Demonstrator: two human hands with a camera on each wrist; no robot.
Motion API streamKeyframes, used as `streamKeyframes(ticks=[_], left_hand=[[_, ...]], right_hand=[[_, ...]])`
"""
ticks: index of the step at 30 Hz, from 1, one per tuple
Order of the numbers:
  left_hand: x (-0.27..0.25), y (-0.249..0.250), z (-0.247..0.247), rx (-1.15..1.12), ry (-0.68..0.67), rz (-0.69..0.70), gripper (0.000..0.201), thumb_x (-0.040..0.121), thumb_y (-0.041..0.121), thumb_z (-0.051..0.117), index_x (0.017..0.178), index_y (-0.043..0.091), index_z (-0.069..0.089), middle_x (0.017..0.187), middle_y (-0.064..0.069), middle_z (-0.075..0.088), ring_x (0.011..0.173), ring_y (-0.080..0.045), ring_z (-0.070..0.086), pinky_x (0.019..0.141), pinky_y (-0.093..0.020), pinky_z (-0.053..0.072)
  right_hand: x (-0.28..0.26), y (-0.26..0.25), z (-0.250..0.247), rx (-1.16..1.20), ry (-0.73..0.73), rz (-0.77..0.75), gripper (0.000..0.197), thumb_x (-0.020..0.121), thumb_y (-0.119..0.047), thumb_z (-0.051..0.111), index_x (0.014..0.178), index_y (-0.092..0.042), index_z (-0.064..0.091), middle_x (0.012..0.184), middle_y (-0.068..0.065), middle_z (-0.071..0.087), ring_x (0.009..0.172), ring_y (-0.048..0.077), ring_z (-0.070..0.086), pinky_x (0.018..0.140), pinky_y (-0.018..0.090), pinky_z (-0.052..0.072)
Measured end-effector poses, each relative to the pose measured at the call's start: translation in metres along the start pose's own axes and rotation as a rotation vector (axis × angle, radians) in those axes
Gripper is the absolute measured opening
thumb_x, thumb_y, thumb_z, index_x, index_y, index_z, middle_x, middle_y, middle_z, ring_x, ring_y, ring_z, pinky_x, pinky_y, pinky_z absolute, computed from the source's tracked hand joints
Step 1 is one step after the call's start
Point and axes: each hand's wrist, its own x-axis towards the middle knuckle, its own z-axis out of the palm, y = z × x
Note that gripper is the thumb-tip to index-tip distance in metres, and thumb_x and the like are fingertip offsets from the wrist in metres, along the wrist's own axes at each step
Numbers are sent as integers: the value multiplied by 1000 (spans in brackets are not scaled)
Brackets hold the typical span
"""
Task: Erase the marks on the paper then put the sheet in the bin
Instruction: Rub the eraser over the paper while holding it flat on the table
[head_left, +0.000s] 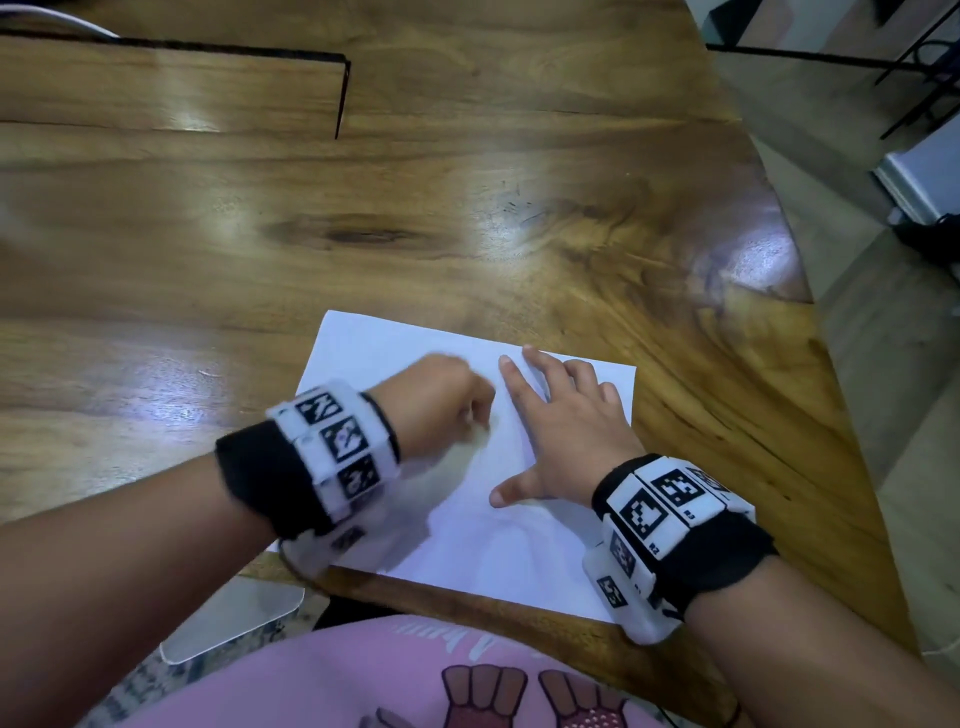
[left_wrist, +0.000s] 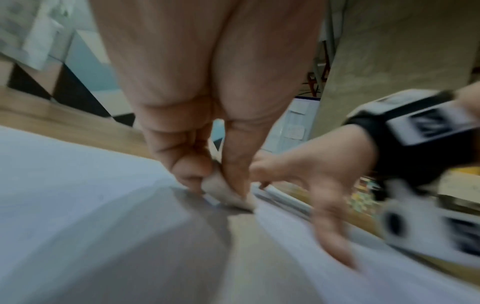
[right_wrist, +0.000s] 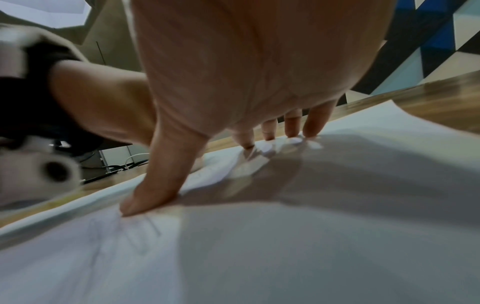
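A white sheet (head_left: 467, 530) is seen in the lower middle of the head view, lying flat on a wooden table (head_left: 467, 208) close to its near edge. The right hand (head_left: 561, 436) is spread flat on the sheet's right half, fingers straight and thumb splayed toward the lower left, holding nothing. The left hand (head_left: 441, 400) is curled just left of it, and in the left wrist view a small pale eraser (left_wrist: 223, 191) is pinched between thumb and fingers, its tip pressed against the sheet (the picture is blurred). Faint pencil marks (right_wrist: 145, 232) are visible by the right thumb in the lower left of the right wrist view; none can be read. Black-and-white coded tags are borne on both wristbands (head_left: 670, 535), with tiny lettering too small to read.
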Motion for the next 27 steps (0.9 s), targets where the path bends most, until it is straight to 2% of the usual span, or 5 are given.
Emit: streamKeyframes(ticks=[4,9,14,19,27], left_hand=[[20,2,-9,-45,194,-141,12,80,12,60,90,7,65,80,-3,46,83,-24,51,62,-21,25],[-35,4,23,-26,-24,27,13,78,5,52,75,14,61,77,-2,44,73,-22,48,65,-28,34],[-42,2,33,-29,3,13,14,77,4,52,80,11,63,84,-6,51,76,-26,55,73,-38,48],[-21,-3,6,-124,-111,-97,7,70,21,72,74,17,68,61,11,53,57,-4,48,53,-7,34],[37,1,-14,-244,275,-267,10,77,15,68,81,7,65,59,9,47,57,-12,45,52,-26,31]], right_hand=[[-1,0,-1,7,-4,1,128,57,-74,68,150,-32,-10,156,-9,-11,137,24,4,107,39,19],[0,0,-1,16,-8,-4,129,57,-75,68,149,-31,-11,157,-8,-13,138,23,2,108,38,17],[-1,7,-6,77,-13,-15,129,60,-64,75,151,-21,-5,158,-8,-12,140,18,1,112,33,17],[-6,12,-10,104,-18,-29,124,64,-59,76,152,-18,-1,158,-8,-12,141,17,3,113,32,18],[-7,10,-9,111,2,-23,122,64,-61,74,151,-18,1,150,-4,6,135,18,14,108,32,23]])
